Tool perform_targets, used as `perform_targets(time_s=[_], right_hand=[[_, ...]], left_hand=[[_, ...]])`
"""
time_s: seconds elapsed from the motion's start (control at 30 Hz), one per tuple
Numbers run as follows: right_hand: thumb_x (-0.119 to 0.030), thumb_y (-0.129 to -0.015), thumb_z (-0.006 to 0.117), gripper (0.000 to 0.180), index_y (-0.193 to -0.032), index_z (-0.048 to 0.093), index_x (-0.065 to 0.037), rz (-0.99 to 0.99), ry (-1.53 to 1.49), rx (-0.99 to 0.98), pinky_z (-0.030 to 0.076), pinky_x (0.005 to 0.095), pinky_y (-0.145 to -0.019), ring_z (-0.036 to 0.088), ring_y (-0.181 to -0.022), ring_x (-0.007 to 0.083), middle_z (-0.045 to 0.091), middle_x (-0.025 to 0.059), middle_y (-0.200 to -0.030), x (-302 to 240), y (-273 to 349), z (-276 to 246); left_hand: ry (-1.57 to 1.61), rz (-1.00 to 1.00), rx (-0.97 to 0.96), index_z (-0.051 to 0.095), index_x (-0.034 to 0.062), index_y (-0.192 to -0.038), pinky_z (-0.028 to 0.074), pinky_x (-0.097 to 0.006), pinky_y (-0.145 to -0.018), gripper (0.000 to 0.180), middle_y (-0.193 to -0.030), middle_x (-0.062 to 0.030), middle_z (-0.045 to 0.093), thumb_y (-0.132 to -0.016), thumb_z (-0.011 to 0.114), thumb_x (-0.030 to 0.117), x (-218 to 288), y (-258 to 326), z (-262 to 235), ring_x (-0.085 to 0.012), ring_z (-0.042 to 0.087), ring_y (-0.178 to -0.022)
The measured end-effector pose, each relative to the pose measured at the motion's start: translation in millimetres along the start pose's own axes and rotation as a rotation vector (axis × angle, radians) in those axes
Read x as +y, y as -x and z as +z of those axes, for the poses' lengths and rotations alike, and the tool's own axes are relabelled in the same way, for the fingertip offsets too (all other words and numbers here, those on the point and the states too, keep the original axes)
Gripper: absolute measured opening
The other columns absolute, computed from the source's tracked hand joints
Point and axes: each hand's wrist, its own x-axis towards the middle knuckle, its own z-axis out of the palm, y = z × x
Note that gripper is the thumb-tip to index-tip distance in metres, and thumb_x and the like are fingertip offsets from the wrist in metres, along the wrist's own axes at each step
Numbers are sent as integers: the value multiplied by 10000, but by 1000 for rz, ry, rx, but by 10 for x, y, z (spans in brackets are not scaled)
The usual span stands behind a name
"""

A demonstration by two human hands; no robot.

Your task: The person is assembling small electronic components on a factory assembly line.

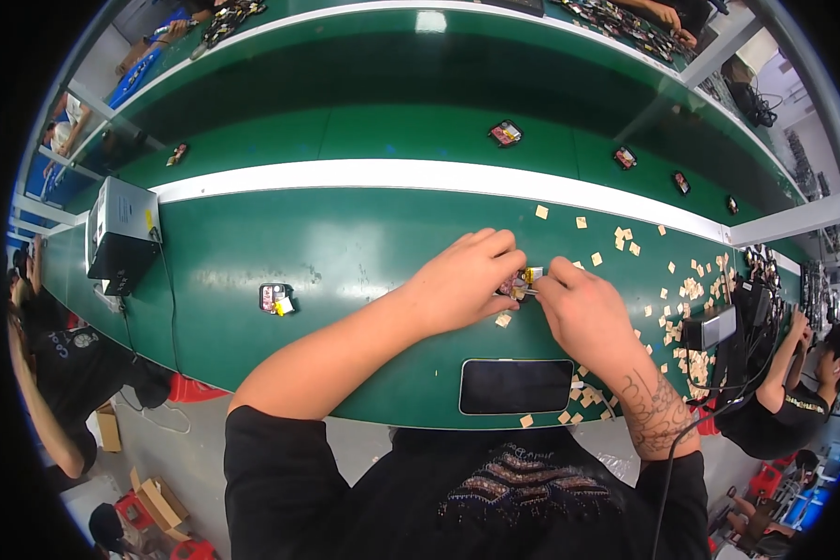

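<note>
My left hand (467,285) pinches a small dark electronic unit (511,283) above the green bench. A silver-and-yellow piece, like a small battery pouch (533,274), shows at the unit's right side. My right hand (581,308) is closed beside it, fingertips pressed together near the unit. A thin light-coloured thing shows at those fingertips, too small to name. Just below the hands lies a black-screened phone (517,386). A similar open unit with a yellow-marked pouch (275,299) rests on the bench to the left.
Small cream squares (695,289) are scattered over the right of the bench (383,224). A grey box (126,233) with a cable stands far left, a small dark device (709,329) at right. Several units, one (505,133), lie beyond the white rail (345,175). People work on both sides.
</note>
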Motion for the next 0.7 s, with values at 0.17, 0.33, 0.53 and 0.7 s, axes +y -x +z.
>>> perform_targets(time_s=[0.17,0.33,0.53,0.7], right_hand=[[-62,-952,744,122,-1065,709,-33,99,-353,174,581,433,-700,695,-795,303,615,103,-1007,98,143,303],[-41,-943,762,202,-1138,713,-65,256,-651,210,572,426,-715,688,-803,311,631,101,-1074,186,207,191],[-53,-861,800,283,-1124,702,-89,-210,-339,152,598,434,-738,714,-855,314,630,46,-1099,377,58,187],[13,-907,776,195,-1088,720,-33,-57,-577,218,588,353,-719,720,-838,227,666,84,-990,313,88,240]], left_hand=[[-5,-28,-8,645,38,-1104,530,-460,-960,450,-1113,-124,598,-791,926,197,39,-13,-3,-358,611,-1096],[-20,-67,-19,647,22,-1114,525,-467,-991,470,-1166,-135,615,-777,930,187,103,-16,-9,-360,619,-1120],[114,16,-106,667,48,-1240,545,-434,-1030,487,-1264,-114,673,-811,894,95,20,16,-89,-349,634,-1186],[101,93,-43,719,75,-1155,566,-419,-986,355,-1233,-84,693,-833,868,68,13,48,7,-311,647,-1141]])
